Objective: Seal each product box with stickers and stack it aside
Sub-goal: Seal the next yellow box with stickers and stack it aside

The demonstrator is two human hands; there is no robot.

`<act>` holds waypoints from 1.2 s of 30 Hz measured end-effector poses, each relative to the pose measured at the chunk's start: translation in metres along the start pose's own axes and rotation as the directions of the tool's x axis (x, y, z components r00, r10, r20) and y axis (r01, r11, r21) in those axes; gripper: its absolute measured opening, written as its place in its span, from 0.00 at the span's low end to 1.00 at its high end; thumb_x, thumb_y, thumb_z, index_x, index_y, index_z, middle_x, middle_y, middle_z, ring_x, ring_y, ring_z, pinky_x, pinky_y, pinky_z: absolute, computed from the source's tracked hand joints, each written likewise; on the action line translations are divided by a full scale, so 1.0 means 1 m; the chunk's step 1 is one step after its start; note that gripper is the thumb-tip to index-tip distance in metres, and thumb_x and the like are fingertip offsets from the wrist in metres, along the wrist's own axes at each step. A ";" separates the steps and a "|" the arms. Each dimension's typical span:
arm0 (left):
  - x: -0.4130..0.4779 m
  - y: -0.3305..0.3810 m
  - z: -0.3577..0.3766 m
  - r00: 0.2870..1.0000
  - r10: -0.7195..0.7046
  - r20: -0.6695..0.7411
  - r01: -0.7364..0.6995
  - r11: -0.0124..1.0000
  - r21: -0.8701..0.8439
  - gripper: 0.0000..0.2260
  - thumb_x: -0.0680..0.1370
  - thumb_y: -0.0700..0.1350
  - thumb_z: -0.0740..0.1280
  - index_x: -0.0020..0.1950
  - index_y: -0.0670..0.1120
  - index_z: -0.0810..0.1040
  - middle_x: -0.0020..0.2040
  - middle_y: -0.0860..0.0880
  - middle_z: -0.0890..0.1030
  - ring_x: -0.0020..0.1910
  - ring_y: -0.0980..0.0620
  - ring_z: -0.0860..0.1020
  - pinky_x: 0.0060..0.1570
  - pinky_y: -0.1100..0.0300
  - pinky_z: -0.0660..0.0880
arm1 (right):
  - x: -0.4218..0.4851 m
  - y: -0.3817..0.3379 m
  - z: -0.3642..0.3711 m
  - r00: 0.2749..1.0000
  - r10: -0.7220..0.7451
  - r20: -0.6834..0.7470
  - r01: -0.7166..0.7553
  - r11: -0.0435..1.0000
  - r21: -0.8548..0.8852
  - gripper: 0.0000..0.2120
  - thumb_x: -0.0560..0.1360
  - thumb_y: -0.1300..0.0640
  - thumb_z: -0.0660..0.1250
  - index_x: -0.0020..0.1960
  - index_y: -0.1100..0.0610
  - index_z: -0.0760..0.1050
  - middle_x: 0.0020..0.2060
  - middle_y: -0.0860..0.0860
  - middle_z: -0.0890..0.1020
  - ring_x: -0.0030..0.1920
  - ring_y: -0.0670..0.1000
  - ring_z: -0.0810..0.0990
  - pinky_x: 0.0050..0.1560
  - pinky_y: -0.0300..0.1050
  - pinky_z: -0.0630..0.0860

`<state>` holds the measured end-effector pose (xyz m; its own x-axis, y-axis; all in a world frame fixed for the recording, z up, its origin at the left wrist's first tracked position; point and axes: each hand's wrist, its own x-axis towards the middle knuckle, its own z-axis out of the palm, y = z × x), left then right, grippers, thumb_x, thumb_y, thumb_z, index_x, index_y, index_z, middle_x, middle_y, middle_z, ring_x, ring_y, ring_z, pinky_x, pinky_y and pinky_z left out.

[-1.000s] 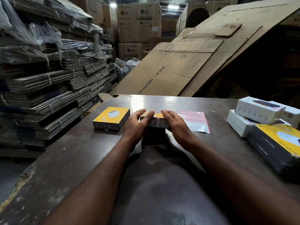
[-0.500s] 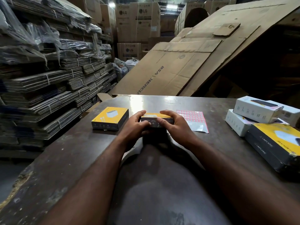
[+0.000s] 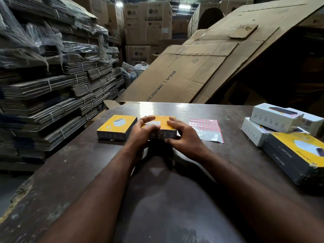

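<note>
L hand, R hand, fingers curled

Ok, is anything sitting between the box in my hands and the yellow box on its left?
Nothing visible does. Only a narrow gap of bare table separates the held box from the left yellow box; your left hand grips that side.

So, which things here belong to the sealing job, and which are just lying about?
Part of the job: the held yellow box, gripped by the left hand and right hand; sticker sheet to its right; second yellow box to its left; white boxes and big yellow box at the right.
Only lying about: strapped cardboard bundles, leaning cardboard sheets, LG cartons behind.
</note>
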<state>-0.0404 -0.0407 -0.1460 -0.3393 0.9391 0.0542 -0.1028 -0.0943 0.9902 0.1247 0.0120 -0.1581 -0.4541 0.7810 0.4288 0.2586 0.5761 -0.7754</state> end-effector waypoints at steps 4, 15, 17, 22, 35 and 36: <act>-0.001 0.004 0.003 1.000 -0.002 -0.018 0.001 0.997 -0.079 0.15 0.78 0.37 0.63 0.62 0.50 0.78 0.42 0.45 0.82 0.41 0.48 0.81 0.43 0.54 0.80 | 0.003 -0.003 0.005 0.997 0.039 -0.065 -0.035 0.997 0.063 0.28 0.73 0.50 0.75 0.70 0.59 0.76 0.73 0.51 0.73 0.74 0.46 0.69 0.76 0.49 0.66; -0.013 0.002 0.021 0.984 0.169 0.056 -0.169 0.986 -0.005 0.10 0.82 0.42 0.60 0.56 0.51 0.80 0.77 0.57 0.66 0.56 0.48 0.80 0.45 0.56 0.81 | 0.003 -0.014 0.016 0.846 0.344 -0.407 -0.208 0.916 0.342 0.09 0.77 0.57 0.67 0.54 0.55 0.85 0.51 0.47 0.83 0.55 0.49 0.81 0.63 0.47 0.77; -0.014 0.000 0.023 0.977 0.196 0.083 -0.200 0.979 0.040 0.10 0.76 0.52 0.68 0.56 0.53 0.79 0.77 0.57 0.66 0.60 0.49 0.80 0.50 0.53 0.82 | 0.003 -0.014 0.013 0.828 0.358 -0.432 -0.208 0.911 0.357 0.11 0.78 0.61 0.63 0.51 0.54 0.85 0.49 0.47 0.83 0.54 0.49 0.80 0.62 0.46 0.76; -0.016 -0.003 0.023 0.959 0.285 0.009 -0.284 0.952 0.116 0.16 0.75 0.49 0.76 0.60 0.51 0.76 0.78 0.55 0.63 0.57 0.56 0.80 0.52 0.50 0.83 | 0.003 -0.014 0.016 0.882 0.254 -0.398 -0.105 0.928 0.358 0.12 0.78 0.54 0.62 0.51 0.53 0.84 0.52 0.47 0.84 0.58 0.53 0.81 0.62 0.51 0.78; -0.014 0.002 0.012 0.982 0.148 0.117 -0.140 0.988 -0.067 0.25 0.69 0.37 0.68 0.66 0.48 0.75 0.63 0.34 0.77 0.60 0.35 0.81 0.56 0.49 0.82 | -0.003 0.004 -0.006 0.957 -0.171 -0.235 0.160 0.985 -0.066 0.28 0.72 0.49 0.72 0.69 0.56 0.71 0.59 0.51 0.79 0.56 0.49 0.80 0.57 0.39 0.78; -0.014 0.002 0.011 0.983 0.150 0.106 -0.143 0.987 -0.077 0.25 0.69 0.37 0.69 0.66 0.48 0.75 0.63 0.34 0.77 0.60 0.36 0.81 0.57 0.48 0.82 | -0.002 0.007 -0.006 0.954 -0.186 -0.234 0.174 0.982 -0.073 0.29 0.71 0.51 0.74 0.70 0.55 0.71 0.60 0.51 0.79 0.57 0.50 0.80 0.58 0.45 0.80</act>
<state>-0.0259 -0.0503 -0.1429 -0.2496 0.9440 0.2159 -0.1252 -0.2525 0.9595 0.1321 0.0156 -0.1615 -0.2823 0.6946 0.6617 0.2376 0.7189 -0.6532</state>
